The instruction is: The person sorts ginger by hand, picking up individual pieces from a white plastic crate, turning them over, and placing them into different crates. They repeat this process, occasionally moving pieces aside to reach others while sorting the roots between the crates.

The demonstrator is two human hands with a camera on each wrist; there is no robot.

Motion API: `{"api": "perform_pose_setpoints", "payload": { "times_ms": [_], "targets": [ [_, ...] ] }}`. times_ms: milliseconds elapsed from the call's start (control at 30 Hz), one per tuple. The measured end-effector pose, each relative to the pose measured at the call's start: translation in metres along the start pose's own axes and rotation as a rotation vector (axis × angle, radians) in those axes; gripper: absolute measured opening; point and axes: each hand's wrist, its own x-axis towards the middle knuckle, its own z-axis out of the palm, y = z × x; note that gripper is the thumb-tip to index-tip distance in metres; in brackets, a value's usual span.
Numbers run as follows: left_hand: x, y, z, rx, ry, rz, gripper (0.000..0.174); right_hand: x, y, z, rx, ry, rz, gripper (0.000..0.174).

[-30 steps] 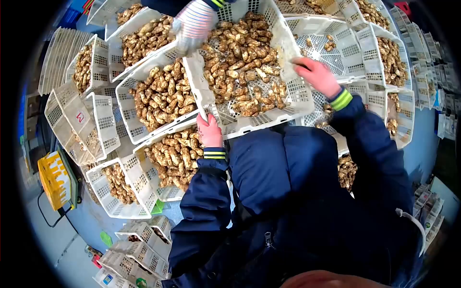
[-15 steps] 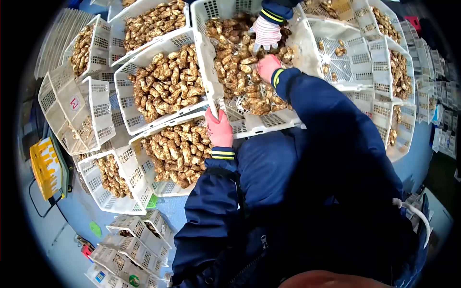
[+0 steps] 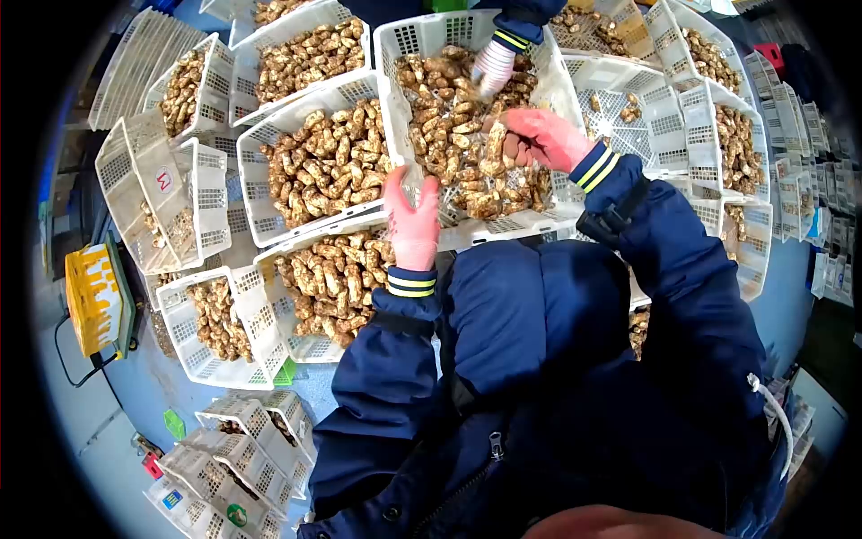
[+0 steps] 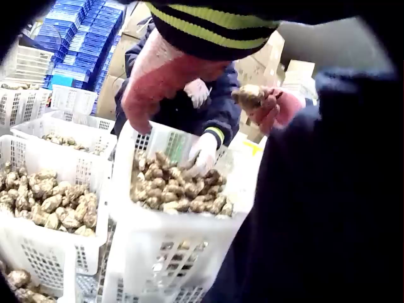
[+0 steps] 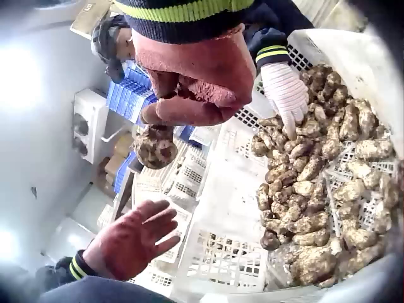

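My right hand [image 3: 548,139], in a pink-red glove, pinches a stubby brown-and-cream mushroom [image 3: 493,148] above the white crate [image 3: 564,90] in front of me. In the right wrist view, that mushroom [image 5: 154,148] hangs from the fingertips. My left hand [image 3: 414,220], gloved alike, is by the crate's near left corner; its spread fingers and palm show in the right wrist view [image 5: 132,240]. Many mottled mushrooms [image 3: 435,126] lie inside the crate, sparser at the near end. Another person's hand [image 3: 494,67], in a white striped glove, reaches among them from the far side.
Crates of mushrooms stand close on the left [image 3: 328,171] and near left [image 3: 332,292]. On the right, a crate [image 3: 664,117] holds only a few pieces. A yellow-and-white box [image 3: 92,301] stands at the far left, and stacked crates [image 3: 229,467] stand at the lower left.
My right hand went from the right rim into the crate, then rose with a mushroom. My left hand let go of the corner. The other person's hand moved from the left rim into the crate.
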Motion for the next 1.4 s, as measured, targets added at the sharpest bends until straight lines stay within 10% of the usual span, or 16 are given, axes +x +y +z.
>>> {"api": "perform_pose_setpoints", "payload": {
  "times_ms": [100,300,500,1000,1400],
  "targets": [
    [0.001,0.043,0.008,-0.812,-0.525,-0.308,0.053,-0.014,-0.013,0.018,-0.038,-0.141,-0.116,0.035],
    [-0.003,0.057,0.021,-0.711,-0.308,-0.219,0.051,-0.033,-0.033,0.029,-0.444,-0.104,-0.252,0.054],
    [-0.005,0.071,0.035,-0.759,-0.193,-0.181,0.047,-0.036,-0.035,0.048,0.035,-0.198,-0.394,0.061],
    [-0.009,0.063,0.005,-1.268,-0.467,-0.736,0.048,-0.017,-0.037,0.078,0.236,-0.350,-0.242,0.063],
    [-0.005,0.068,0.005,-1.389,-0.516,-0.717,0.048,-0.015,-0.037,0.085,0.293,-0.301,-0.202,0.056]
  ]
}}
